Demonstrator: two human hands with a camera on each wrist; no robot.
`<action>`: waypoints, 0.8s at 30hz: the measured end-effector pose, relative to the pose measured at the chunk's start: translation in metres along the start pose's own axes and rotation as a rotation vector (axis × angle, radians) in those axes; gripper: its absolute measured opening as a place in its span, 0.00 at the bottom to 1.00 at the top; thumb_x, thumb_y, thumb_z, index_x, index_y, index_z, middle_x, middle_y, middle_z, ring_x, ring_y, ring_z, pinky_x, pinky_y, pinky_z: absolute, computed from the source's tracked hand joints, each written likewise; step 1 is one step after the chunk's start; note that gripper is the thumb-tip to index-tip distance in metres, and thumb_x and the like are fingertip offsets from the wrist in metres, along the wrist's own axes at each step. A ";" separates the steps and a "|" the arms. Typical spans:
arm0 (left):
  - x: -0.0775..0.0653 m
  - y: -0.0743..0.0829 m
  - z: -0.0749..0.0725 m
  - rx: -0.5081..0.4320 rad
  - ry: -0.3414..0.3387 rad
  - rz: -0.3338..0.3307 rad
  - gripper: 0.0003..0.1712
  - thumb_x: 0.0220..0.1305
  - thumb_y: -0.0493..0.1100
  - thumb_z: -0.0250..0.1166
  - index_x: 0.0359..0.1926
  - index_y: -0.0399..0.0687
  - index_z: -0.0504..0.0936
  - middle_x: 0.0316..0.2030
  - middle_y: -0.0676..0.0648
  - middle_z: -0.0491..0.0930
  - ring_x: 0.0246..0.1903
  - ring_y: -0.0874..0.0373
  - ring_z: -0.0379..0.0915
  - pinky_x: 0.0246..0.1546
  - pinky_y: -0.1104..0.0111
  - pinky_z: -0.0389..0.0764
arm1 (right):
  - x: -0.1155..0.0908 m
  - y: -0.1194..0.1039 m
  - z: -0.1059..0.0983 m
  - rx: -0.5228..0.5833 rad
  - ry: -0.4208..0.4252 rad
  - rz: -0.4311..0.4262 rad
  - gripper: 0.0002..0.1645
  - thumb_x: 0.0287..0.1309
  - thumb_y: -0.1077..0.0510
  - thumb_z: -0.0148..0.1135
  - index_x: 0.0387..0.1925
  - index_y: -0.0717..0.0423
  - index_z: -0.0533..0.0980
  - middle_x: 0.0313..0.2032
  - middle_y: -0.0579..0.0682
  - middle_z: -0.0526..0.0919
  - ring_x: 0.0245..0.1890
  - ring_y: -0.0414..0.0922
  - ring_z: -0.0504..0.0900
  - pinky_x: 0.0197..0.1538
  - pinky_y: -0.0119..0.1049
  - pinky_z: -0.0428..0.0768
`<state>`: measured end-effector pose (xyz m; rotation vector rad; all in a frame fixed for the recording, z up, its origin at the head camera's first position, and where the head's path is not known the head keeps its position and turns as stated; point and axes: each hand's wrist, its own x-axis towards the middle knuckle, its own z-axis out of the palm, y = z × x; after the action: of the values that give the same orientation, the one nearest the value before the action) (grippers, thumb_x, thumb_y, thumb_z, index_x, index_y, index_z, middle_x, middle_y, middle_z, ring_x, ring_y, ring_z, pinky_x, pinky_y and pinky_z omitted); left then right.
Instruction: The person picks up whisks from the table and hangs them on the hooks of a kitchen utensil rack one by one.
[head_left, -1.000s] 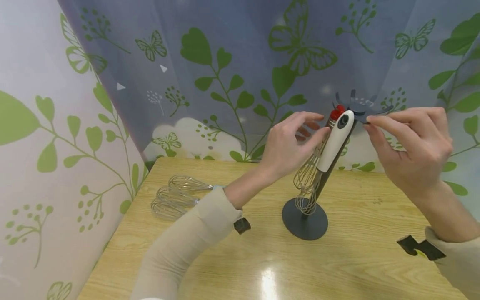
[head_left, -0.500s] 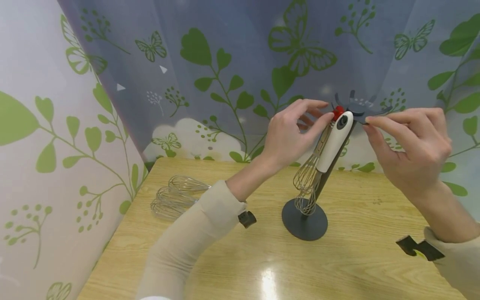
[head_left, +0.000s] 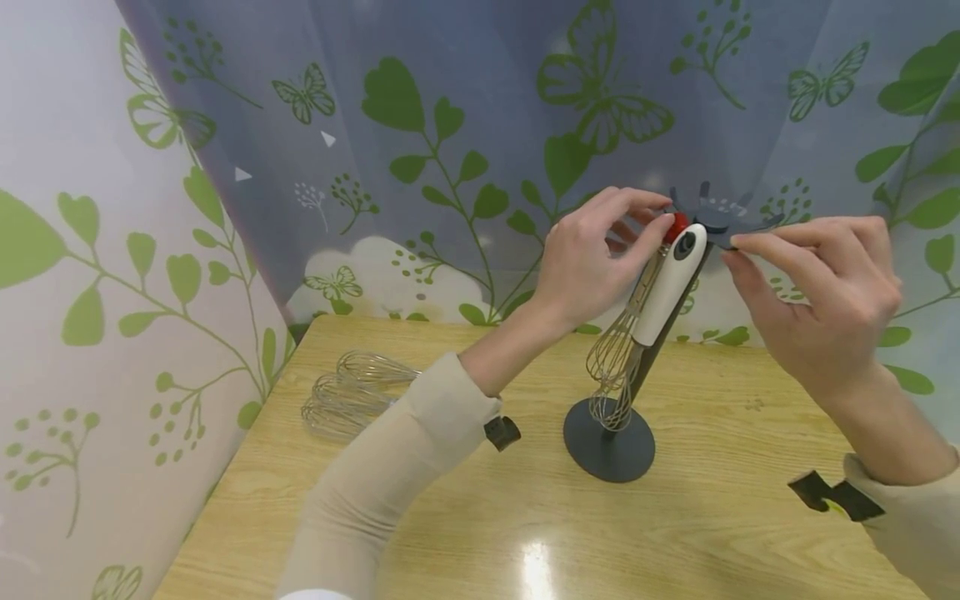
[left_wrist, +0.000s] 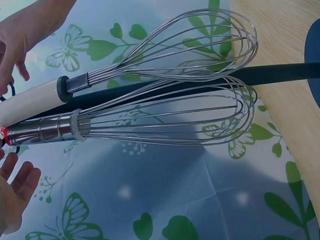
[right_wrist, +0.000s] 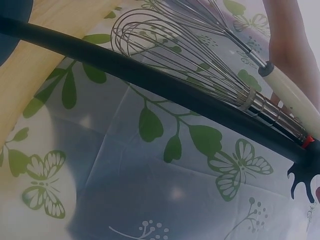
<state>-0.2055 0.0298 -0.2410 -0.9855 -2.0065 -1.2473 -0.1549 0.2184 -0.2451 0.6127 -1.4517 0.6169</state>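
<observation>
A dark stand with a round base [head_left: 609,442] and a crown of hooks [head_left: 716,218] holds two whisks. The white-handled whisk [head_left: 669,287] hangs in front. Behind it is a whisk with a shiny metal handle [left_wrist: 42,129] and a red end [head_left: 677,228]. My left hand [head_left: 596,246] pinches at that red end with thumb and forefinger; the fingertips are partly hidden. My right hand [head_left: 832,287] pinches one hook of the stand between thumb and forefinger. In the right wrist view, the metal-handled whisk [right_wrist: 270,110] lies along the stand's post [right_wrist: 150,80].
More whisks [head_left: 352,396] lie at the left of the wooden table [head_left: 720,517], their handles hidden behind my left sleeve [head_left: 405,467]. A patterned cloth [head_left: 480,108] hangs behind the table and along its left side.
My left hand has risen and moved right, from beside the whisk handles to the red end. The right hand stays on the hook. The stand has barely moved.
</observation>
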 end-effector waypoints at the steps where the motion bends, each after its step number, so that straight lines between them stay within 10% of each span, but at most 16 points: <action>1: 0.000 0.000 0.000 0.002 0.003 0.006 0.13 0.76 0.43 0.65 0.54 0.43 0.87 0.43 0.45 0.88 0.36 0.59 0.88 0.42 0.81 0.84 | 0.000 0.000 0.000 -0.001 0.001 0.003 0.11 0.57 0.61 0.78 0.30 0.69 0.86 0.27 0.71 0.80 0.33 0.70 0.68 0.55 0.31 0.71; 24: -0.003 0.003 -0.006 0.086 0.001 0.023 0.10 0.75 0.46 0.67 0.50 0.48 0.88 0.42 0.49 0.87 0.35 0.61 0.86 0.39 0.84 0.79 | 0.000 -0.004 -0.002 -0.068 -0.026 0.005 0.06 0.49 0.69 0.76 0.29 0.70 0.85 0.28 0.71 0.81 0.33 0.70 0.68 0.48 0.44 0.75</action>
<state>-0.2007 0.0243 -0.2388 -0.9638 -2.0243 -1.1396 -0.1503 0.2173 -0.2456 0.5658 -1.4927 0.5632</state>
